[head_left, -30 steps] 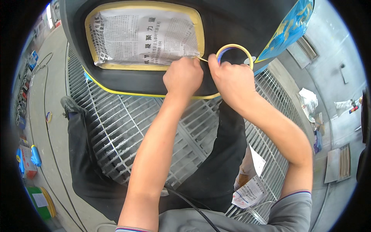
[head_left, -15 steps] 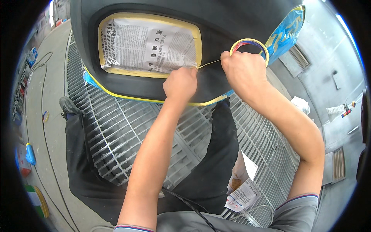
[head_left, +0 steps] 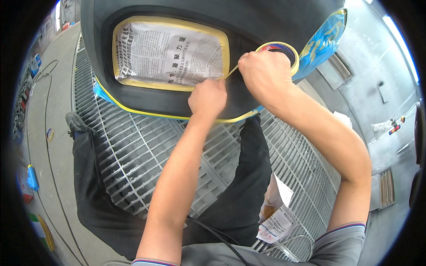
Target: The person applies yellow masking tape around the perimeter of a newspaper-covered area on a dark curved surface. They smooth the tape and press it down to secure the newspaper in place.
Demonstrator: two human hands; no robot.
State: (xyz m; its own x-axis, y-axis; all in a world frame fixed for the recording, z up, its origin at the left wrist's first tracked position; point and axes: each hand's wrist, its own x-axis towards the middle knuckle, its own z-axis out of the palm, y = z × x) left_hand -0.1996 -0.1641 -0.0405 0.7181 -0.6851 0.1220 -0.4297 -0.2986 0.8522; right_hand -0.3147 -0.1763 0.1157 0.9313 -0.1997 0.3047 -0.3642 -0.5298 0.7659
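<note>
In the head view, the right hand [head_left: 268, 75] is now sitting closer to the left hand [head_left: 207, 98] than half a second ago, and the tape strip [head_left: 232, 72] between them is looking shorter. The right hand is gripping the tape roll [head_left: 290, 51] over the dark panel [head_left: 257, 22], wrist bending inward, while the left is curling at the newspaper's [head_left: 168, 51] lower right corner, whether pinching or pressing the strip one cannot tell. The roll is showing a pale yellow rim and a red-and-blue core.
</note>
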